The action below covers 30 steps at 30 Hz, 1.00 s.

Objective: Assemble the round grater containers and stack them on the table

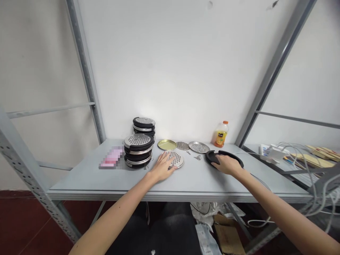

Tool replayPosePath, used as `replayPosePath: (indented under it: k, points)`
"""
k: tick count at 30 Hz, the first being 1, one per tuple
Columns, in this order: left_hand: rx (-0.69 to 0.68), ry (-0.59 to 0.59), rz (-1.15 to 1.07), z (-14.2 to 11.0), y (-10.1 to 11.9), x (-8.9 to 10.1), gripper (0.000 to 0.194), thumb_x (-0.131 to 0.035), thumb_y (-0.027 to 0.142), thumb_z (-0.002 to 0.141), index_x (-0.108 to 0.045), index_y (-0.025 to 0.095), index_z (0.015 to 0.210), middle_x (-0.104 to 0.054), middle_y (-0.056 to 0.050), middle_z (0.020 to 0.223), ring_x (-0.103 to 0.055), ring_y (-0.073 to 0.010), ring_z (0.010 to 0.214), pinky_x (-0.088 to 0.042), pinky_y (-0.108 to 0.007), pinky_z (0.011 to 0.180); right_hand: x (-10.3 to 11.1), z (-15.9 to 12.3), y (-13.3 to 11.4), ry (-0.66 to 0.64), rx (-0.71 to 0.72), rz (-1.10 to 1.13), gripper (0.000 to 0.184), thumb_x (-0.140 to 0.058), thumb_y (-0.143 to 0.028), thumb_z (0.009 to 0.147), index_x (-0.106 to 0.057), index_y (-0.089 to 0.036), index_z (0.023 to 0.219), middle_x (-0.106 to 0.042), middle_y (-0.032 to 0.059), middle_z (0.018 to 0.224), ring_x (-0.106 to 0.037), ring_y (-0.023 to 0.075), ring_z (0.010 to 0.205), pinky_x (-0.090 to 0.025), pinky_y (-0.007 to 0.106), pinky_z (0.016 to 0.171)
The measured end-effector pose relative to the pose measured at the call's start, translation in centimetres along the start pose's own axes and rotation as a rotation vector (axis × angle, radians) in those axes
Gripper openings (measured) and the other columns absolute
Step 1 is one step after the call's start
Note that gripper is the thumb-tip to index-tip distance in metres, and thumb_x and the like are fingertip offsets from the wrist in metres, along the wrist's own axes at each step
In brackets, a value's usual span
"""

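My left hand (pixel 162 168) lies on a round perforated metal disc (pixel 177 158), fingers spread over its left side. Part of the disc is hidden beneath it. My right hand (pixel 227 164) grips the near left part of a black round holder (pixel 237 158), its thumb at the rim and other fingers partly hidden. Behind the discs are a gold-coloured shallow lid (pixel 167 144), a flat perforated plate (pixel 182 145) and a silver perforated disc (pixel 199 147). Small metal clips (pixel 197 157) lie between my hands.
On the left, a stack of black-rimmed perforated discs (pixel 138 150) stands before another stack (pixel 144 123). An orange-capped juice bottle (pixel 221 134) stands against the wall. Grey metal uprights (pixel 86 71) frame the table (pixel 106 182). Cables (pixel 305 159) hang on the right.
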<state>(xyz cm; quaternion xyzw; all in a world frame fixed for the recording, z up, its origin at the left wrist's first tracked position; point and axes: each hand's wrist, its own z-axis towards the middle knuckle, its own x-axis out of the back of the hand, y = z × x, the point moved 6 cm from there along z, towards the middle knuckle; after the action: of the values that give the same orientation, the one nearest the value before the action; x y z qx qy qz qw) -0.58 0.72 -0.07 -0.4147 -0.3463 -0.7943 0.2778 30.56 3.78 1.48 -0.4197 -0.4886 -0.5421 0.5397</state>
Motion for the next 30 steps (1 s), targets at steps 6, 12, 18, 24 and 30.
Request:
replayPosePath:
  k: [6,12,18,24,30]
  points:
    - [0.008,-0.143,-0.002,1.9,3.5,-3.4,0.063,-0.041,0.057,0.089,-0.044,0.017,0.137,-0.034,-0.017,0.149,-0.017,-0.0355,0.142,-0.013,-0.057,0.114,-1.7,-2.4,-0.4,0.037,-0.085,-0.062,0.026,-0.050,-0.030,0.086,-0.067,-0.012,0.094,-0.069,0.0197,0.095,-0.066,0.0324,0.091,-0.047,0.042,0.075]
    - [0.116,-0.193,0.016,3.4,4.2,-5.8,0.077,-0.032,0.062,0.089,-0.030,0.008,0.144,-0.027,-0.023,0.150,-0.018,-0.0390,0.141,-0.009,-0.061,0.112,0.1,-1.3,1.6,0.200,-0.087,0.020,0.031,-0.048,-0.037,0.087,-0.069,-0.018,0.101,-0.069,0.0146,0.100,-0.064,0.0300,0.096,-0.045,0.037,0.076]
    - [0.144,-0.199,-0.075,5.5,5.4,-6.0,0.082,-0.033,0.062,0.089,-0.019,0.005,0.147,-0.024,-0.024,0.151,-0.017,-0.0388,0.142,-0.012,-0.059,0.112,2.1,-0.7,0.4,0.299,-0.091,0.085,0.031,-0.044,-0.036,0.089,-0.068,-0.019,0.100,-0.070,0.0124,0.096,-0.063,0.0279,0.092,-0.044,0.034,0.070]
    - [-0.022,0.173,-0.049,3.0,3.9,0.8,0.065,-0.040,0.046,0.094,-0.023,0.012,0.147,-0.028,-0.016,0.152,-0.023,-0.0289,0.142,-0.022,-0.045,0.116,4.7,-2.2,-6.9,0.547,0.199,0.164,0.031,-0.043,-0.028,0.092,-0.063,-0.017,0.113,-0.066,0.0137,0.112,-0.056,0.0301,0.107,-0.040,0.041,0.091]
    - [-0.216,0.185,0.130,-1.9,1.9,4.1,0.053,-0.048,0.035,0.093,-0.035,0.019,0.141,-0.038,-0.012,0.148,-0.029,-0.0256,0.140,-0.025,-0.044,0.116,5.2,-4.2,-15.5,0.556,0.566,0.205,0.030,-0.042,-0.019,0.092,-0.062,-0.019,0.115,-0.066,0.0123,0.107,-0.054,0.0286,0.103,-0.040,0.042,0.090]
